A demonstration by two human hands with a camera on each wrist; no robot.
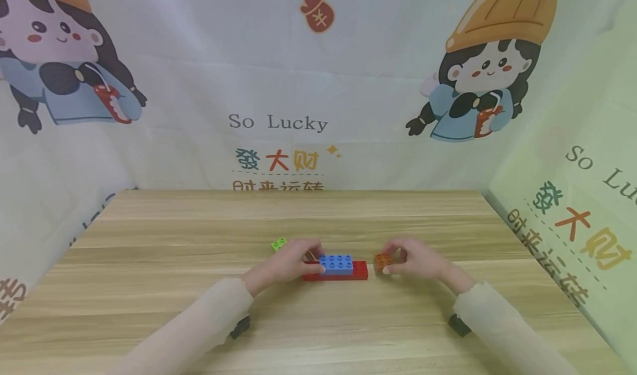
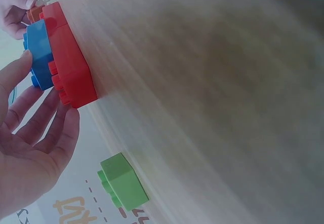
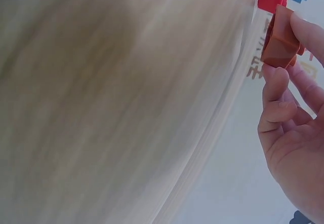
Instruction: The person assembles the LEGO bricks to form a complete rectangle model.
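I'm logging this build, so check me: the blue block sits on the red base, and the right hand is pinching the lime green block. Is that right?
Not quite: the right hand is pinching an orange-brown block, as the right wrist view shows. The blue block does sit on the red base.

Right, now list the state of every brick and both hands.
Blue rectangular plastic brick: studs up, atop the red.
Long red plastic brick base: on the table, studs exposed beyond both ends of the blue.
Small orange-brown plastic brick: held, apart from the red.
Light-green plastic brick: studs up, loose on the table.
Person's bare left hand: gripping the blue.
Bare right hand: pinching the orange-brown.
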